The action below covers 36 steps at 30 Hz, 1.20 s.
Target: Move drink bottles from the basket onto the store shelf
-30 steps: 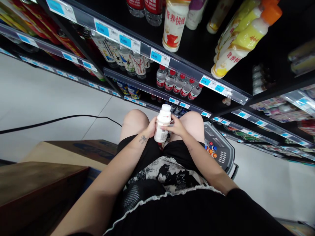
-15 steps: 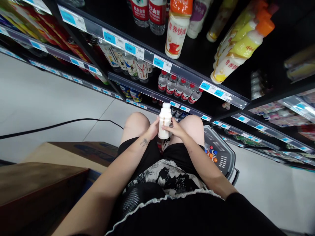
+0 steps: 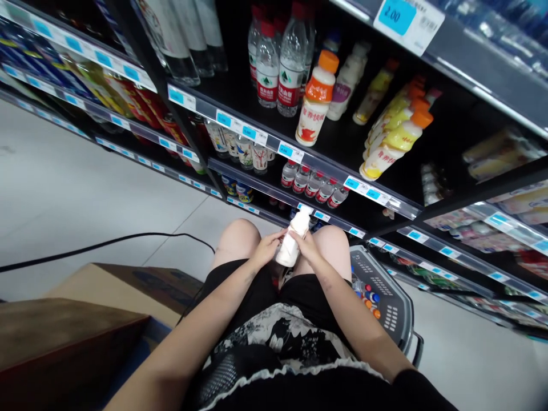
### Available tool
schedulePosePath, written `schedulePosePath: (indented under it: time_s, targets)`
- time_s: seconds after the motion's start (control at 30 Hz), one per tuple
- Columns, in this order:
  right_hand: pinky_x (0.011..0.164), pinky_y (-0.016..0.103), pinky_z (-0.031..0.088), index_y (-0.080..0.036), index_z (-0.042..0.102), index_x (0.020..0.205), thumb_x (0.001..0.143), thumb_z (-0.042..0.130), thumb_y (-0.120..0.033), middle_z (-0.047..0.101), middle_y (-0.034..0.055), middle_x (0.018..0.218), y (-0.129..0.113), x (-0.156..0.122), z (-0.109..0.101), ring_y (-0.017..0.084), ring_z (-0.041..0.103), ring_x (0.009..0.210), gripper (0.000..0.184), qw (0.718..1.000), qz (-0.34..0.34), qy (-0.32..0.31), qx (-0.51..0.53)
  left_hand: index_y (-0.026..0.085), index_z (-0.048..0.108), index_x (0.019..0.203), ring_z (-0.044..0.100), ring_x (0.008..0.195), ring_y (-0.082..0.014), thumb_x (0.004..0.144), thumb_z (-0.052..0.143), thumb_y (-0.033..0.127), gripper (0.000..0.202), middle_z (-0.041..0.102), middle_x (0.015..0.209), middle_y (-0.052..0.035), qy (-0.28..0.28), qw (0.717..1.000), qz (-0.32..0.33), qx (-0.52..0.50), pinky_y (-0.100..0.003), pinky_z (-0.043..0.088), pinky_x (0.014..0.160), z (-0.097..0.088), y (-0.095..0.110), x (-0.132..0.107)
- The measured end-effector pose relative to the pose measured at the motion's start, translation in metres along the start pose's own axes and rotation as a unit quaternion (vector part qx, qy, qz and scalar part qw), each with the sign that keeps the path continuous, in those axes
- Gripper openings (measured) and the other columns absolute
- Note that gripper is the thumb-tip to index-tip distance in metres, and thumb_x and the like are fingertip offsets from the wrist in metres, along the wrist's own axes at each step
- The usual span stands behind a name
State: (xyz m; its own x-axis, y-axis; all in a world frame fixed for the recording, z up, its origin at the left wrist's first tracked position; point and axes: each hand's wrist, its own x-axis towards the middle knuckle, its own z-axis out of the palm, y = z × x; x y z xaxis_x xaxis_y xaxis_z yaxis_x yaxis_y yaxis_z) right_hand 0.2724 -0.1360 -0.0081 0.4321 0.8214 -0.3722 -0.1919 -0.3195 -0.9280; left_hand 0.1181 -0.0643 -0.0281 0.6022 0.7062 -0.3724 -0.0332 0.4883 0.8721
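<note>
A small white bottle (image 3: 293, 238) with a white cap is held between my knees, tilted to the right toward the shelf. My left hand (image 3: 266, 249) grips its left side with curled fingers. My right hand (image 3: 309, 246) is wrapped round its right side. Both hands rest above my lap, between my bare knees. On the black shelf ahead stand a white bottle with an orange cap (image 3: 314, 108), a row of yellow-labelled bottles with orange caps (image 3: 396, 137) and clear water bottles with red labels (image 3: 278, 68).
A grey shopping basket (image 3: 385, 302) with small bottles stands on the floor right of my right knee. A cardboard box (image 3: 124, 285) and a brown surface (image 3: 55, 342) lie at the left. A black cable (image 3: 107, 242) runs over the pale floor. Small water bottles (image 3: 314, 184) fill a lower shelf.
The view has tipped upward, showing more shelving. The bottle went from upright to leaning right, and both hands closed further round it.
</note>
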Motion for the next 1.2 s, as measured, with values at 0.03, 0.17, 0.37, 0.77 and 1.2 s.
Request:
schedulePosePath:
  time_s: [0.03,0.17,0.37,0.77,1.2]
  targets:
    - [0.055,0.027,0.046,-0.021,0.066,0.105,0.068,0.083,-0.052,0.074,0.0036,0.093,-0.001,-0.001,0.0,0.019,0.065,0.075,0.051,1.0,0.005,0.005,0.014,0.025,0.082,0.095,0.04,0.147,-0.0371,0.067,0.069,0.022,0.031,0.069,0.135,-0.0083,0.022,0.999,0.022,0.034,-0.046,0.032,0.122,-0.005,0.005,-0.003]
    - [0.064,0.028,0.052,-0.019,0.068,0.11,0.062,0.088,-0.046,0.076,0.0028,0.095,-0.001,-0.005,0.002,0.021,0.068,0.081,0.059,0.996,0.02,0.028,0.081,0.022,0.078,0.119,0.016,0.157,-0.0456,0.073,0.069,0.024,0.046,0.042,0.165,-0.0123,0.213,0.89,0.019,0.402,-0.061,0.019,0.127,-0.044,0.026,-0.012]
    - [0.072,0.04,0.06,-0.021,0.068,0.104,0.065,0.085,-0.053,0.076,0.0044,0.084,-0.008,-0.015,0.004,0.03,0.073,0.085,0.054,0.983,0.007,0.032,0.183,0.019,0.047,0.155,0.05,0.133,-0.0485,0.081,0.057,0.06,0.086,0.052,0.151,-0.0224,0.313,0.763,-0.129,0.551,-0.07,0.044,0.104,-0.106,0.039,-0.022]
    - [0.089,0.049,0.059,-0.022,0.071,0.103,0.057,0.096,-0.038,0.075,0.0074,0.098,-0.183,-0.002,-0.055,0.028,0.071,0.088,0.055,0.898,-0.426,0.103,-0.031,0.017,0.053,0.148,0.051,0.133,-0.0474,0.081,0.047,0.064,0.082,0.056,0.145,-0.0209,0.313,0.761,-0.181,0.539,-0.061,0.048,0.103,-0.138,0.054,-0.022]
    - [0.097,0.046,0.056,-0.018,0.058,0.111,0.056,0.086,-0.052,0.074,0.0149,0.112,-0.306,0.14,-0.044,0.03,0.068,0.104,0.07,0.845,-0.438,0.221,-0.213,0.015,0.056,0.143,0.052,0.13,-0.0483,0.082,0.045,0.063,0.079,0.058,0.14,-0.0219,0.322,0.755,-0.168,0.546,-0.062,0.047,0.102,-0.141,0.05,-0.02]
